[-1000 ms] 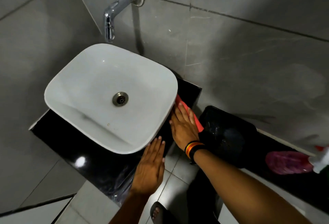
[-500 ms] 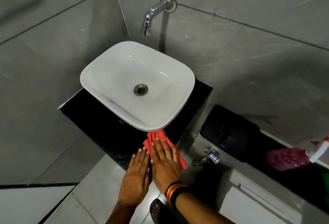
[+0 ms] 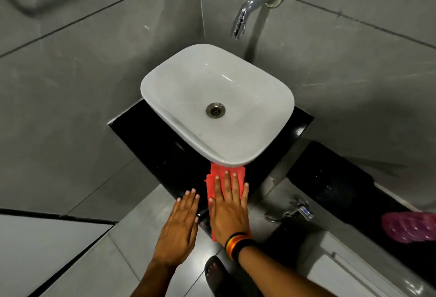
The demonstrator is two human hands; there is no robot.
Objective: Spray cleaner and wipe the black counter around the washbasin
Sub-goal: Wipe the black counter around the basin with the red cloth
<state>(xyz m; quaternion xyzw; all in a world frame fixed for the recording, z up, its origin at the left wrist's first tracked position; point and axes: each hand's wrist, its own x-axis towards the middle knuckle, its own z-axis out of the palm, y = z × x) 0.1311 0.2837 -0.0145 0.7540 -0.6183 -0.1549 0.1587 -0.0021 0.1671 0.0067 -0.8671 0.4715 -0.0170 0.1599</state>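
Observation:
A white washbasin (image 3: 188, 84) stands on a small black counter (image 3: 151, 145) in a grey tiled corner. My right hand (image 3: 228, 211) lies flat, fingers spread, pressing a red cloth (image 3: 213, 180) on the counter's front strip just below the basin rim. My left hand (image 3: 179, 228) rests flat and empty beside it at the counter's front edge, fingers apart. The pink spray bottle (image 3: 408, 227) lies at the right edge of view on a lower black ledge.
A chrome tap (image 3: 250, 11) sticks out of the wall above the basin. A second black ledge (image 3: 330, 178) runs to the right, with a small chrome valve (image 3: 297, 211) below it. My sandalled foot (image 3: 215, 273) stands on the grey floor tiles.
My right hand has slid the red cloth from the counter's right side round to the front of the basin. My left hand has stayed at the front edge. The view has shifted left.

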